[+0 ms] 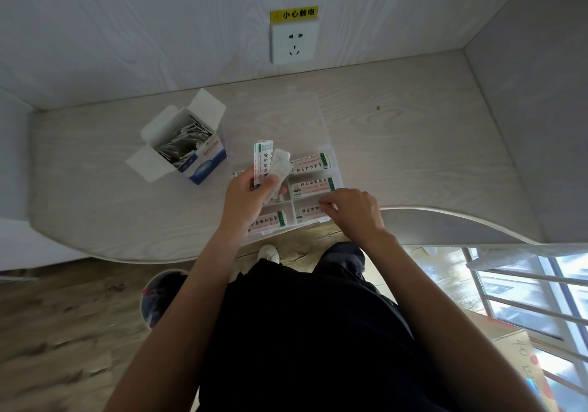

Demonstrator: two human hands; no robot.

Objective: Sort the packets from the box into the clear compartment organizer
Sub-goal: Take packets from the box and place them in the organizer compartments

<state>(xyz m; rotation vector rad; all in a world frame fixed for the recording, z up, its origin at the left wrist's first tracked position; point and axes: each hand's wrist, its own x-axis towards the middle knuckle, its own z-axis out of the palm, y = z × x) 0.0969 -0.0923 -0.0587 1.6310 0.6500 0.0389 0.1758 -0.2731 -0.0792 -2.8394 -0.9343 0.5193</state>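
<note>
Several slim white printed packets point(265, 165) pinched loosely in left hand point(246, 193) above clear plastic compartment organizer point(334, 157) on tabletop, right fingers point(326, 205) pinching one packet into near-right compartment; could slip, fanned grip failing.

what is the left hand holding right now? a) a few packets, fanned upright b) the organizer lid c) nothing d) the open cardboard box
a: the left hand grips a few packets above the clear compartment organizer, while the open cardboard box sits apart on the desk to its left.
</note>
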